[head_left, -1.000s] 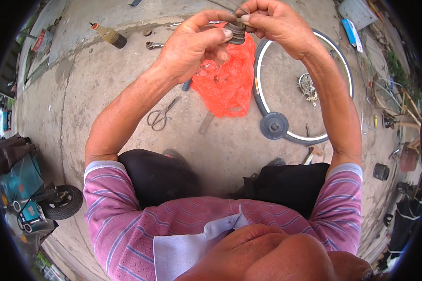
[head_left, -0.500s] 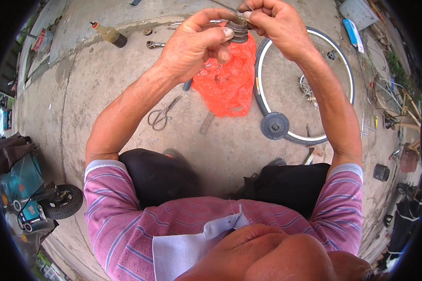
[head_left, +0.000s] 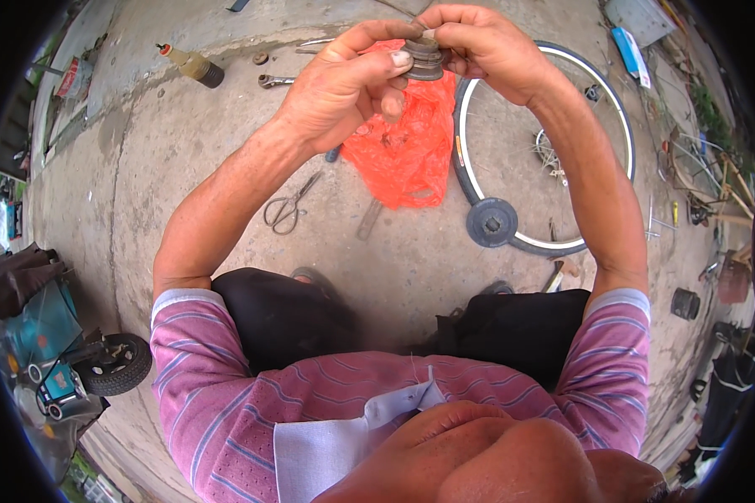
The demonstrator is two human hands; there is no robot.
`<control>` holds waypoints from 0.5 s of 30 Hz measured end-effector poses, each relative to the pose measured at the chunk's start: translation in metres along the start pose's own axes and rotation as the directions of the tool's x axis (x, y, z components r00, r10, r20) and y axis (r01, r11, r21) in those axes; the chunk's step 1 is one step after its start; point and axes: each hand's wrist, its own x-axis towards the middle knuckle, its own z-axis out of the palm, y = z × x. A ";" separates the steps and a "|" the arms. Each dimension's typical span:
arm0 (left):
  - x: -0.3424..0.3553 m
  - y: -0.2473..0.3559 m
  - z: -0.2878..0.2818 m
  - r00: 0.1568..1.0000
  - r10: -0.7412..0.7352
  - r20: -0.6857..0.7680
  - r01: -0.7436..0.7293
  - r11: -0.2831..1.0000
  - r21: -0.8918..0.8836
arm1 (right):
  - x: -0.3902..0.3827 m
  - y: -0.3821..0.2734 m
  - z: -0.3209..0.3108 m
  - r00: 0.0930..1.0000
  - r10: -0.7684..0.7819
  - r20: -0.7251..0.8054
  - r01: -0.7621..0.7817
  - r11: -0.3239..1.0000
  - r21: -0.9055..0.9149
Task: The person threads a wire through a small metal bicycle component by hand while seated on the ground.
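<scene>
We look down past a pink striped shirt [head_left: 327,381] and dark trousers [head_left: 268,306], with both bare forearms stretched up and away from us. At the far end of that reach, the left hand [head_left: 335,88] has its thumb and forefinger clamped on a worn, ringed metal part [head_left: 424,64], while its other fingers curl loosely underneath. The part is off the ground, held between the two hands. Half a second ago the right hand [head_left: 491,52] was lifted a little clear of the part's open top; now its fingertips are back against the upper rim, covering much of it. We judge that this brings both hands to bear on the one part: the left steadying, the right doing the fine fingering. The right thumb and forefinger are near each other, but we cannot tell whether they are closed on anything small.

Below the hands, on the concrete ground [head_left: 193,151], lie a pair of scissors [head_left: 292,201] and a flat metal strip [head_left: 368,220], whose upper end reaches a crumpled red plastic bag [head_left: 403,168]. To the right is a bicycle wheel [head_left: 460,163], with a round black disc [head_left: 478,225] over its lower edge. Farther off, on the left, we find a wrench [head_left: 268,81] and a bottle of dark liquid [head_left: 195,67] lying on its side.
</scene>
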 end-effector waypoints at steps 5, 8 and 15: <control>0.000 0.000 -0.002 1.000 0.002 0.023 -0.002 1.000 -0.001 | -0.001 -0.003 0.004 0.996 0.085 -0.002 -0.084 0.993 0.083; 0.001 0.000 -0.002 0.999 0.001 0.034 -0.001 1.000 -0.007 | -0.002 -0.001 0.001 0.996 0.086 0.037 -0.090 0.987 0.131; -0.002 -0.001 -0.006 1.000 -0.004 0.028 0.005 0.999 -0.036 | -0.005 0.001 0.010 0.999 0.006 0.049 -0.007 1.000 0.012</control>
